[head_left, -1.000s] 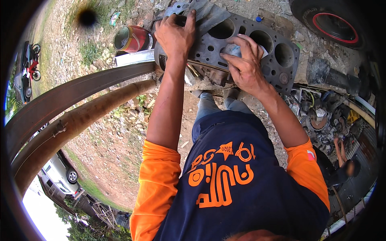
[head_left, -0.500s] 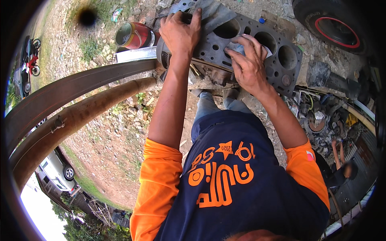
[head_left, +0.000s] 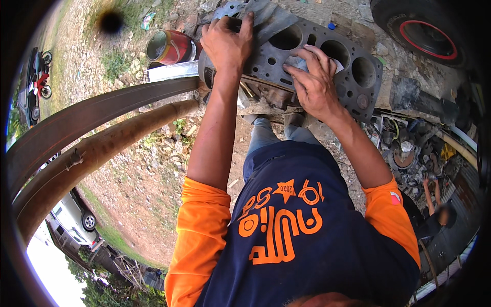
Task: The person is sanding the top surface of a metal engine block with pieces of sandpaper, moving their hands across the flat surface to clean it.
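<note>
A grey metal engine block with several round cylinder bores lies at the top of the view. My left hand rests on its left end, fingers and thumb spread around a dark opening. Beside the thumb, a thin grey sheet lies across the block's top and partly covers a bore. My right hand is closed with bent fingers over a pale bluish folded piece, cloth or paper, pressed to the top face between bores. A white corner of it pokes out past the fingers.
A red bucket stands left of the block. A dark beam and a rusty pipe run off to the left. A tyre with a red-edged rim lies at the upper right. Another person's hands are among metal parts at the right.
The block and both hands sit slightly further left in the view. My right hand keeps the pale piece against the top face, its fingers barely shifted.
</note>
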{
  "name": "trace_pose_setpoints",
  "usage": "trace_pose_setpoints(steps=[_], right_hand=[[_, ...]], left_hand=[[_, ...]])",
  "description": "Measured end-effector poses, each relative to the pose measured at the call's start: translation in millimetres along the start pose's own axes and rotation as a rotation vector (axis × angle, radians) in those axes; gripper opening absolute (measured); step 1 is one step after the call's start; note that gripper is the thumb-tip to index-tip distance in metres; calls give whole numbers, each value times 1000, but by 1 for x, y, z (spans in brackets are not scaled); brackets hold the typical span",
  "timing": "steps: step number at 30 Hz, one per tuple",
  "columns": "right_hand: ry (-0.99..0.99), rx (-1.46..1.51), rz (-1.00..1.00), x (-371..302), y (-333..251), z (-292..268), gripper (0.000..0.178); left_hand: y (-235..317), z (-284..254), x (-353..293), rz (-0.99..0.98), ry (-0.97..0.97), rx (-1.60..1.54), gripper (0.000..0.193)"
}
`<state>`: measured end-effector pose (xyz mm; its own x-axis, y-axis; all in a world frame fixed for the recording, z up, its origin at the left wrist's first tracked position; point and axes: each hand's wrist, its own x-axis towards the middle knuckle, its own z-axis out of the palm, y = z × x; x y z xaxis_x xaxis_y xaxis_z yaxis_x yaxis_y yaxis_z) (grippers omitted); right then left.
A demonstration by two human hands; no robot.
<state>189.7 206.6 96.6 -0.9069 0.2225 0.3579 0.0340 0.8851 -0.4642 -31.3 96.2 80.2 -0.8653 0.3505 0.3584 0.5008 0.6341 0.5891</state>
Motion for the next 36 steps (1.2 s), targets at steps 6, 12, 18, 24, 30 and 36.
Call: trace_pose_setpoints(steps=[6,12,18,24,30,36], right_hand=[[52,63,18,1,7,-3,29],[-27,44,-46,0,4,-4,30],[32,14,-5,2,1,-3,29],[-74,108,-89,-3,11,-7,30],[43,-2,-21,3,-2,-2,25],[23,81,-2,-1,7,-6,23]], left_hand=[[4,-2,-1,-3,-1,8,61],[4,-2,-2,-10,-13,-17,56],[5,-1,-1,-14,-3,-14,56],[3,-1,-1,-3,9,-2,61],[2,-1,0,-7,-4,-14,64],[3,-2,-2,12,4,3,61]])
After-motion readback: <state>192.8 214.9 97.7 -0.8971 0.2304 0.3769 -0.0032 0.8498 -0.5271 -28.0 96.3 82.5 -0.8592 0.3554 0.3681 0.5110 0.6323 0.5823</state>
